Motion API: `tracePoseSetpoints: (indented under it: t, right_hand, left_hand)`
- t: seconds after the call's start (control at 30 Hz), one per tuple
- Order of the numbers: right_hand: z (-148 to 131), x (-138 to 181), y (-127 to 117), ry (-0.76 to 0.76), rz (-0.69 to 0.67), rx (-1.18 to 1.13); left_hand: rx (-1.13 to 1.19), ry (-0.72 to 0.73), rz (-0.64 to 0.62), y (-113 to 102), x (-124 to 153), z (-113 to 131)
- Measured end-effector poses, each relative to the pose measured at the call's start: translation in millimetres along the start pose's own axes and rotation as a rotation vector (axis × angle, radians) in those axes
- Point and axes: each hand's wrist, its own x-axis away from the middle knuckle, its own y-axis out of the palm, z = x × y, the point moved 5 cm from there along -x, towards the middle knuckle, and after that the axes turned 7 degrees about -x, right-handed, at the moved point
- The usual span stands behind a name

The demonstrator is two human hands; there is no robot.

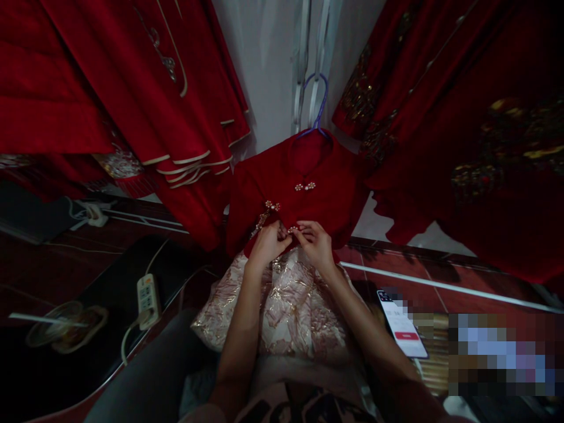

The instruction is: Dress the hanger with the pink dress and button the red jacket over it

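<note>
A red jacket (335, 170) with a stand-up collar hangs in front of me on a purple hanger (325, 100). Gold, pearly frog buttons (305, 187) sit below its collar, and a tasselled ornament (263, 217) hangs at its left side. Below the red top spreads a pale pink and gold brocade skirt (288, 311). At the lower front, my left hand (269, 242) and my right hand (315, 242) pinch a beaded frog button (292, 230) from either side. Both hands' fingers are closed, their tips partly hiding it.
Red garments with trim hang at the left (189, 117) and right (440, 147). On a black bench lie a power strip (148, 296) and a plastic cup with a straw (66, 326). A lit phone (402, 323) rests on a slatted surface at right.
</note>
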Motion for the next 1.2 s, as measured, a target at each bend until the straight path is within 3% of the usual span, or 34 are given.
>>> tracePoseSetpoints:
  t: [0.23, 0.7, 1.03, 1.2]
  right_hand:
    - [-12, 1, -3, -0.071, -0.008, 0.081]
    - [-2, -3, -6, 0.018, -0.063, -0.061]
    - [-3, -2, -5, 0.035, -0.025, -0.015]
    - [-5, -4, -5, 0.018, -0.027, 0.052]
  left_hand:
    - [0.015, 0.069, -0.005, -3, 0, 7]
    - [0.026, 0.082, 0.041, -6, 0, 9]
    - [0.037, 0.136, -0.003, -9, 3, 11]
    - [-0.018, 0.154, 0.037, -3, 0, 13]
